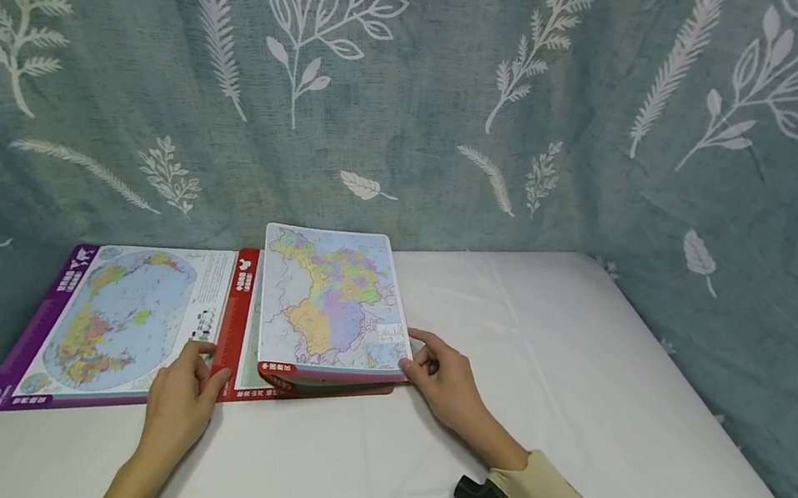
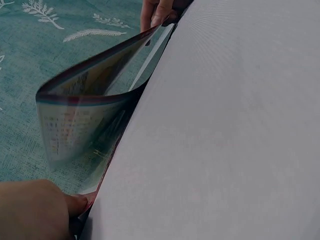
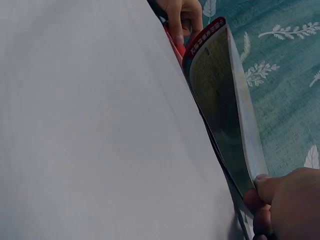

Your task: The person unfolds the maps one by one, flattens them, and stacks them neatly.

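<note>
My left hand (image 1: pixel 179 396) rests on the red left border (image 1: pixel 236 346) of a map sheet, thumb and fingers against it. The right hand (image 1: pixel 446 373) pinches the lower right corner of a folded map (image 1: pixel 344 290), thumb on top. That map shows coloured regions on its raised upper layer. It bends over at its left side, leaving a gap between the layers, seen in the left wrist view as a curved fold (image 2: pixel 75 99). The right wrist view shows the dim inner side of the raised layer (image 3: pixel 217 85). Fingers under the corner are partly hidden.
Left of the folded map lies a purple-edged world map (image 1: pixel 143 316), flat next to the red border. A white cloth (image 1: pixel 552 380) covers the table. Behind and to the right hangs a teal curtain (image 1: pixel 424 94) with white leaf prints.
</note>
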Demonstrator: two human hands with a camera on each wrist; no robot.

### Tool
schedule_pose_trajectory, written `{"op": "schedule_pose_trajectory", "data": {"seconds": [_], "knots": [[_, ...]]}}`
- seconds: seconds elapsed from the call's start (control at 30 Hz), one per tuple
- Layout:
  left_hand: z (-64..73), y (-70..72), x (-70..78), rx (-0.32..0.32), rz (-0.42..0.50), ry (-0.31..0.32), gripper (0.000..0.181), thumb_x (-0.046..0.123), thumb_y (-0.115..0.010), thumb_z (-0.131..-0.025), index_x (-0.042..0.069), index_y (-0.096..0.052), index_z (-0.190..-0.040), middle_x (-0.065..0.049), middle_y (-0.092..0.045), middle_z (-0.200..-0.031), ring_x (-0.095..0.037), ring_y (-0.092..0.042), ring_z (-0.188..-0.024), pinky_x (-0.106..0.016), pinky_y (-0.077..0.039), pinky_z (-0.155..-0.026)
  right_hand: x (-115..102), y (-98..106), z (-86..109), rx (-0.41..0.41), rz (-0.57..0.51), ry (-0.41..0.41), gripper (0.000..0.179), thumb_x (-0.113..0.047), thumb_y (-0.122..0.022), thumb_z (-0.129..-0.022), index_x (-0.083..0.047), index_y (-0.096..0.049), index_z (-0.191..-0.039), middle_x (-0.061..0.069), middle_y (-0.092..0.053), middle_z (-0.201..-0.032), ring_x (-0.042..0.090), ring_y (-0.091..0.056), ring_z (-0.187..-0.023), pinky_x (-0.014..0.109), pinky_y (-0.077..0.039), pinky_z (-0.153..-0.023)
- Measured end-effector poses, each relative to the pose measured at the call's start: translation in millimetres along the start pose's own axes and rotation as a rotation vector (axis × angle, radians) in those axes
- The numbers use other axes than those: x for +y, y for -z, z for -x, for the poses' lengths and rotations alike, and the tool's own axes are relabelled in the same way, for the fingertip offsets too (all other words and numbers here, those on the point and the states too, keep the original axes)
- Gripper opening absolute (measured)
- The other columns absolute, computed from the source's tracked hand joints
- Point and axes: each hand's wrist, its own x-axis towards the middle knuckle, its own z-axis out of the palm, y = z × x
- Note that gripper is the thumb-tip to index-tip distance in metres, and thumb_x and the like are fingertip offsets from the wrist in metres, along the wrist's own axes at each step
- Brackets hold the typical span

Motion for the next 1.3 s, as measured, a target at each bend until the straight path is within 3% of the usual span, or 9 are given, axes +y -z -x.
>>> {"op": "schedule_pose_trajectory", "data": {"seconds": [0.4, 0.83, 1.13, 1.3], "knots": [[0.6, 0.3, -1.0, -0.014, 0.005, 0.025, 0.038, 0.011, -0.082, -0.091, -0.003, -0.063, -0.121, 0.002, -0.050, -0.068, -0.013, -0.040, -0.061, -0.031, -0.029, -0.059, 10, 12, 2.4, 0.047, 0.022, -0.011, 0.039, -0.016, -0.076, -0.099, -0.009, -0.067, -0.137, -0.003, -0.065, -0.075, 0.007, -0.052, -0.065, 0.020, -0.042, -0.062], [0.8, -0.4, -3.7, -0.014, 0.003, 0.033, 0.038, 0.012, -0.082, -0.091, -0.002, -0.064, -0.121, 0.002, -0.050, -0.068, -0.010, -0.039, -0.060, -0.031, -0.029, -0.060, 20, 25, 3.8, 0.069, 0.023, -0.076, 0.039, -0.015, -0.075, -0.099, -0.012, -0.068, -0.138, 0.000, -0.064, -0.077, 0.008, -0.049, -0.064, 0.020, -0.039, -0.060], [2.0, 0.4, -3.5, -0.006, 0.005, 0.026, 0.039, 0.012, -0.082, -0.091, -0.004, -0.063, -0.121, 0.002, -0.051, -0.068, -0.009, -0.038, -0.059, -0.030, -0.029, -0.059, 23, 31, 4.3, 0.065, 0.032, -0.075, 0.047, -0.015, -0.074, -0.100, -0.011, -0.062, -0.146, 0.000, -0.065, -0.080, 0.009, -0.051, -0.068, 0.020, -0.042, -0.064], [0.9, -1.4, -2.8, -0.003, 0.010, 0.018, 0.037, 0.009, -0.082, -0.090, -0.004, -0.063, -0.119, 0.001, -0.051, -0.067, -0.012, -0.040, -0.058, -0.030, -0.030, -0.059, 26, 33, 5.1, 0.075, 0.043, -0.072, 0.044, -0.015, -0.074, -0.100, -0.011, -0.064, -0.143, -0.001, -0.064, -0.079, 0.008, -0.050, -0.067, 0.020, -0.041, -0.063]]}}
